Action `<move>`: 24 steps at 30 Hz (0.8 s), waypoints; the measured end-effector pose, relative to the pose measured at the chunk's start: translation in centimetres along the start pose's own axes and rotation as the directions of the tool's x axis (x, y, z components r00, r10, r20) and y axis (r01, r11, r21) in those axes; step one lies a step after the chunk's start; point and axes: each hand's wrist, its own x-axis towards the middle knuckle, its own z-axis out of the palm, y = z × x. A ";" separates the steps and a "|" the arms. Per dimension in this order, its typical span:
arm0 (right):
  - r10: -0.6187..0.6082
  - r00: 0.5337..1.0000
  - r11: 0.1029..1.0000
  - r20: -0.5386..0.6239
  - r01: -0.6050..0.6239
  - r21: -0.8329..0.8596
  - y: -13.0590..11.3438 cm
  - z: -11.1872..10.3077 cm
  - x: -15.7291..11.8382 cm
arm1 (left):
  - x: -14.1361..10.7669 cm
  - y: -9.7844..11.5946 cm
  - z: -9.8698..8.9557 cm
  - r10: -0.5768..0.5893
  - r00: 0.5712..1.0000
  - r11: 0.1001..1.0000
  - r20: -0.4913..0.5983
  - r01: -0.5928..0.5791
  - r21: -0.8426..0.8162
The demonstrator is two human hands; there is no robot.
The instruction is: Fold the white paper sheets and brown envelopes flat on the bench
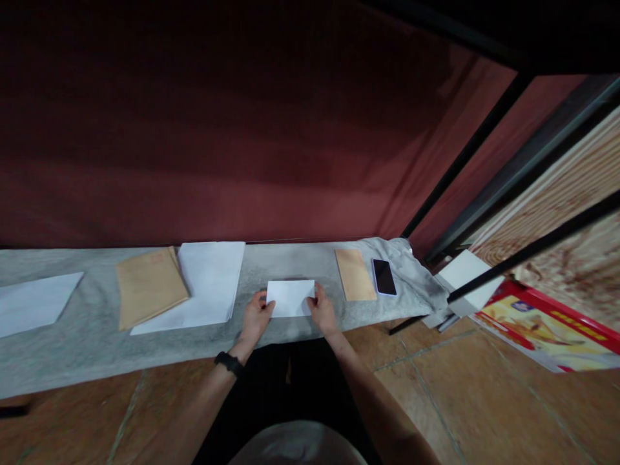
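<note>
A small white sheet of paper (290, 298), possibly folded, is held between my two hands above the cloth-covered table (271, 258). My left hand (258, 316) pinches its left edge, thumb on top and fingers behind. On the opposite edge, my right hand (322, 310) grips the paper the same way. To the right of my right hand lies a flat brown envelope (356, 275). Left of my left hand is a stack of white paper (213, 284), partly covered by several brown envelopes (150, 287).
A phone (384, 278) lies beyond the single envelope. More white paper (39, 302) is at the far left. A dark red wall (242, 161) rises behind the table. A red and yellow box (547, 329) and a black metal bar (533, 245) are at the right.
</note>
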 end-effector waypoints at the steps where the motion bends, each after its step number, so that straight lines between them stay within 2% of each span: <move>1: -0.005 1.000 0.997 -0.002 0.004 -0.078 0.0 0.1 0.0 | 0.2 0.0 0.1 0.014 1.000 0.997 -0.018 -0.012 0.072; 4: -0.067 0.998 0.969 -0.006 0.063 -0.239 -0.2 0.2 0.3 | 0.3 0.1 0.2 0.089 0.995 0.943 -0.042 -0.071 0.327; 8: -0.123 0.992 0.917 0.038 0.128 -0.378 -0.6 0.2 0.5 | -0.3 0.1 0.3 0.203 0.979 0.820 -0.009 -0.164 0.548; 11: -0.128 0.991 0.885 0.048 0.136 -0.445 -0.6 0.4 0.4 | -0.8 0.2 1.0 0.360 0.933 0.674 -0.003 -0.258 0.692; 14: -0.133 0.990 0.873 0.053 0.142 -0.466 -0.4 0.6 0.2 | -2.0 1.0 3.1 0.504 0.859 0.602 0.094 -0.427 0.675; 16: -0.134 0.989 0.873 0.069 0.151 -0.464 -0.2 0.8 0.2 | -3.9 2.2 5.1 0.534 0.806 0.610 0.256 -0.577 0.544; 18: -0.119 0.991 0.872 0.067 0.136 -0.470 -0.2 1.0 0.3 | -6.7 3.8 7.3 0.543 0.693 0.593 0.474 -0.717 0.368; 21: -0.103 0.994 0.867 0.041 0.110 -0.487 -0.3 1.1 0.3 | -11.8 6.0 9.6 0.526 0.437 0.560 0.730 -0.824 0.090; 23: -0.128 0.991 0.863 0.037 0.130 -0.487 -0.3 1.0 0.2 | -14.4 6.8 10.5 0.550 0.290 0.524 0.783 -0.850 -0.054; 24: -0.141 0.989 0.862 0.036 0.141 -0.488 -0.4 0.9 0.2 | -15.2 7.0 10.7 0.565 0.254 0.506 0.785 -0.858 -0.086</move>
